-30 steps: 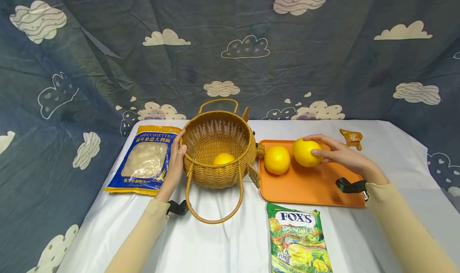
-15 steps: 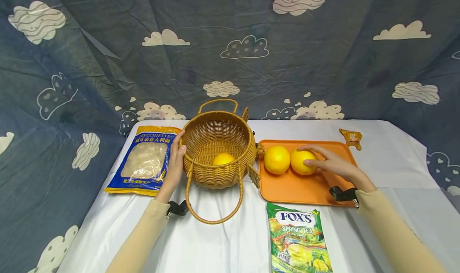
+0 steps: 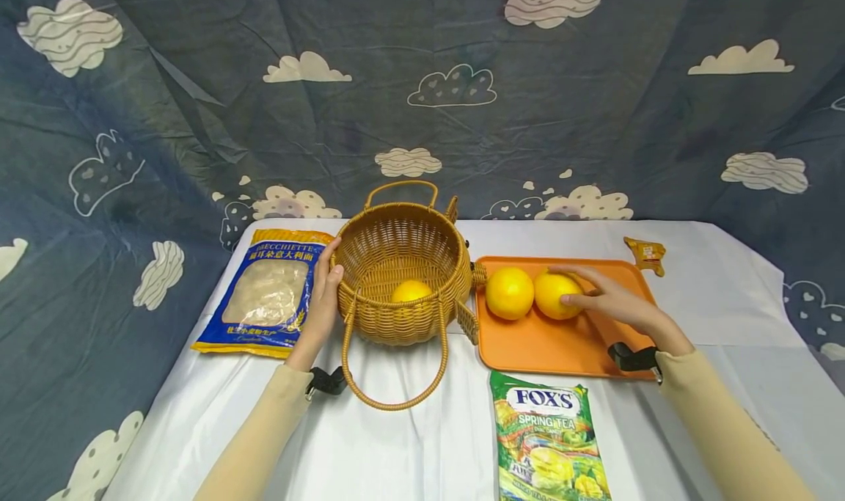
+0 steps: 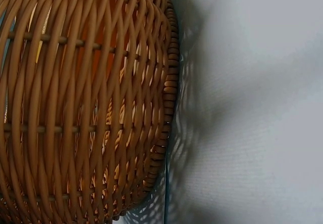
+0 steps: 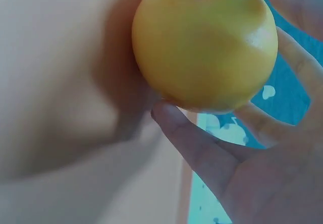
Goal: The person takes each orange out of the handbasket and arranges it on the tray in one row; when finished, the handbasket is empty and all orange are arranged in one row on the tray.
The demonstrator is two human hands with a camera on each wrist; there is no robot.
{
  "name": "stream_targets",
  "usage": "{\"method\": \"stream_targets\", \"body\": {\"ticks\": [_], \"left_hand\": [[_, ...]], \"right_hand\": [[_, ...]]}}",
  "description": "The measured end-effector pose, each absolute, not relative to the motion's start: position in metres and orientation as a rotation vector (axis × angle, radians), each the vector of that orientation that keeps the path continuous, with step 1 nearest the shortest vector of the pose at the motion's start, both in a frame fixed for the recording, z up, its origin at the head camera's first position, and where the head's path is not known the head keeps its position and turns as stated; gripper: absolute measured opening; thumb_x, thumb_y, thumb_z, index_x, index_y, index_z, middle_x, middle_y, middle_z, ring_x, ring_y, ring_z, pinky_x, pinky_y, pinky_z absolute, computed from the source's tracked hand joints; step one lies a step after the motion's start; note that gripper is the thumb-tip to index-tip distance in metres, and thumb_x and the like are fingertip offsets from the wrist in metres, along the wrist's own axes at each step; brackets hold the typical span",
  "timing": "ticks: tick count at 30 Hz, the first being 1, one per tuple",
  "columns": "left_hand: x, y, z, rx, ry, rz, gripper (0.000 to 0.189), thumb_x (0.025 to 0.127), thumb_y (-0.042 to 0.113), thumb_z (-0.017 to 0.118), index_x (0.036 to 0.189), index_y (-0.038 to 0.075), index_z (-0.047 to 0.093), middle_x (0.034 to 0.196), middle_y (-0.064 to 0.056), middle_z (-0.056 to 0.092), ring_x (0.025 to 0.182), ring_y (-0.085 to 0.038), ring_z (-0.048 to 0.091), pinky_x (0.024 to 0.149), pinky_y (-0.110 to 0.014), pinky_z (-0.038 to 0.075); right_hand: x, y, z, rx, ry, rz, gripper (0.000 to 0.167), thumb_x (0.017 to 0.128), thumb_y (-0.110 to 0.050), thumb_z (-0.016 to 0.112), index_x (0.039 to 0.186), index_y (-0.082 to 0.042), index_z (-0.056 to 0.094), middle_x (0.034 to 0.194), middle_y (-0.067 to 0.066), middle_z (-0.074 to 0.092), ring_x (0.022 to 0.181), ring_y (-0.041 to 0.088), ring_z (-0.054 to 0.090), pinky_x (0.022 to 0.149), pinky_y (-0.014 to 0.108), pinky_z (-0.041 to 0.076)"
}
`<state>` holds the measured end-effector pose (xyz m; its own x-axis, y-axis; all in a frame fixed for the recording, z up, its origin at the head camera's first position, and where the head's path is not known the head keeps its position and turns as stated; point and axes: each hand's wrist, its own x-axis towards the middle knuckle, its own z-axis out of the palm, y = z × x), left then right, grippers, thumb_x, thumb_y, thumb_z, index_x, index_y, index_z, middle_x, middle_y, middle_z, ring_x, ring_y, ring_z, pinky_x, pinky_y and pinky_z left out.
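Observation:
An orange (image 3: 557, 295) sits on the orange tray (image 3: 528, 347), with my right hand (image 3: 604, 295) holding it from the right, thumb and fingers on either side. The right wrist view shows that orange (image 5: 207, 47) close up, the thumb against its lower edge. A second orange (image 3: 510, 293) lies directly to its left on the tray. My left hand (image 3: 322, 295) rests along the left side of a wicker basket (image 3: 396, 325), thumb at the rim. Inside the basket lies one more orange (image 3: 411, 291). Only the basket's woven wall (image 4: 91, 98) fills the left wrist view; no fingers show there.
A blue and yellow pasta bag (image 3: 267, 292) lies left of the basket. In front of the tray is a green candy bag (image 3: 551, 442). A small brown packet (image 3: 647, 255) lies behind the tray at right. A cloud-printed cloth (image 3: 422, 134) hangs behind the table.
My right hand has moved left and down with the orange, bringing it onto the tray beside the other one. The left hand and the basket have stayed in place.

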<state>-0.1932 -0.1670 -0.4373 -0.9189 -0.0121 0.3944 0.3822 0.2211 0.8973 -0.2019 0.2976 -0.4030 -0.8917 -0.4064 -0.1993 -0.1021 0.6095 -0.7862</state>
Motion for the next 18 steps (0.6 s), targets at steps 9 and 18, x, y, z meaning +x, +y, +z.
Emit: {"method": "stream_targets", "body": {"ticks": [9,18], "left_hand": [[-0.192,-0.166,-0.432,-0.332,-2.191,-1.757,0.054,0.097,0.023,0.032,0.149,0.010,0.029,0.153,-0.012,0.024,0.139,-0.027,0.018,0.111,-0.051,0.011],[-0.172,-0.156,-0.401,-0.322,-2.217,-1.774,0.055,0.095,0.015,0.031,0.148,-0.001,0.026,0.151,-0.023,0.020,0.139,-0.035,0.016,0.110,-0.054,0.011]], "right_hand": [[-0.214,0.295,-0.383,-0.398,2.481,-1.222,0.059,0.097,-0.035,0.054,0.149,-0.019,0.032,0.154,0.014,0.021,0.128,0.050,0.032,0.100,0.069,0.024],[-0.235,0.254,-0.343,-0.559,2.394,-1.376,0.054,0.098,-0.026,0.053,0.148,-0.015,0.035,0.151,0.013,0.030,0.128,0.043,0.040,0.103,0.060,0.030]]}}
